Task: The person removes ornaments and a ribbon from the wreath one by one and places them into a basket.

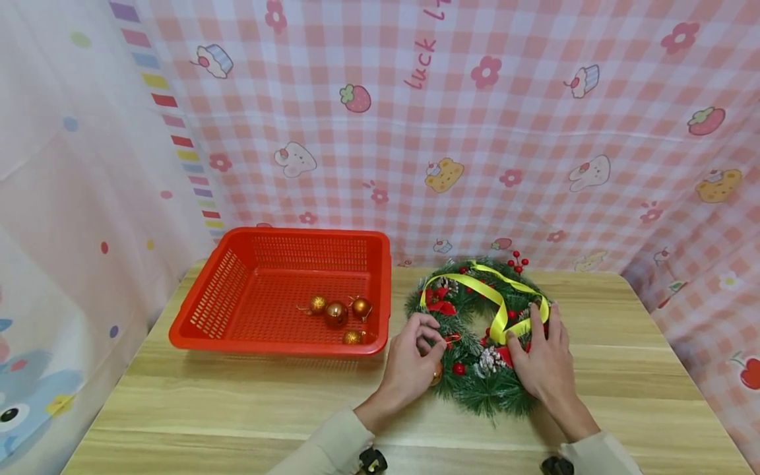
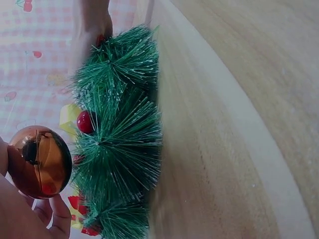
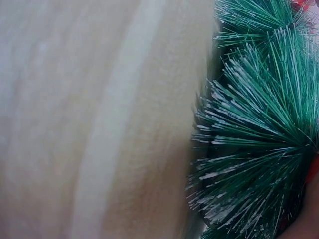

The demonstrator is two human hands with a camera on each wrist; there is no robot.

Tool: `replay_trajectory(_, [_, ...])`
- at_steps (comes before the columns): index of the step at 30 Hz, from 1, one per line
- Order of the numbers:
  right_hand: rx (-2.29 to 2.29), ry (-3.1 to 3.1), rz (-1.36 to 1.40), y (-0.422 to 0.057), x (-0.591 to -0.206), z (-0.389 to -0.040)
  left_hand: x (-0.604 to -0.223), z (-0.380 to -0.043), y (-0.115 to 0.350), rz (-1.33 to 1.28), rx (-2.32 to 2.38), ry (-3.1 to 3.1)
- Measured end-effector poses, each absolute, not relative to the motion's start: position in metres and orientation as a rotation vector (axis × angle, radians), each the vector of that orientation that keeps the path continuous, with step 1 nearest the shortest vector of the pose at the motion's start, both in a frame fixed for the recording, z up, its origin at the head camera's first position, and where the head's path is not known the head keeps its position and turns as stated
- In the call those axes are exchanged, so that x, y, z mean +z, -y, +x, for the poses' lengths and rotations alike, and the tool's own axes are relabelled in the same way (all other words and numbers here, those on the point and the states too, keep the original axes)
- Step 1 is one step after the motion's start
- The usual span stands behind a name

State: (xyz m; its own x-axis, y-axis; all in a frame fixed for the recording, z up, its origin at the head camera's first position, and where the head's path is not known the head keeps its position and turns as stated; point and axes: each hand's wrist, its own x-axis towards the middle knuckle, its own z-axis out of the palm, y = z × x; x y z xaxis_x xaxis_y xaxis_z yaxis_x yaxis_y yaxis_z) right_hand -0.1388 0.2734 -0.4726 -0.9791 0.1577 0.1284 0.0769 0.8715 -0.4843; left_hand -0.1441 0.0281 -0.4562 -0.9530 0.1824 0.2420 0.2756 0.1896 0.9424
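A green Christmas wreath [image 1: 487, 389] with red berries, frosted pine cones and red bows lies flat on the table. A loop of yellow ribbon [image 1: 495, 293] runs across its top. At the wreath's left side, my left hand [image 1: 410, 356] has its fingers curled with a shiny copper-gold bauble [image 2: 42, 162] in them. Only a sliver of that bauble shows past the hand in the head view. My right hand [image 1: 543, 366] rests on the wreath's right side, fingers extended over the needles, thumb by the ribbon. Mostly needles [image 3: 264, 124] fill the right wrist view.
Left of the wreath stands a red plastic basket [image 1: 237, 343] with several gold baubles [image 1: 336, 315] in its right part. Both sit on a wood-grain table [image 1: 237, 409]. A pink checked curtain [image 1: 380, 132] hangs behind, with a pale one [image 1: 77, 198] at the left.
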Motion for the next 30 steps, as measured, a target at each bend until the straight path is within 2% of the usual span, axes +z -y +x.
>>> replay_trajectory(19, [0.706,2.883,-0.19,-0.273,-0.473,-0.138,-0.442,-0.142,-0.021,-0.452,-1.968,2.327])
replay_trajectory(30, [0.701,2.881,-0.195,-0.272,-0.473,-0.138,-0.43,-0.139,-0.018,-0.537,-1.964,2.306])
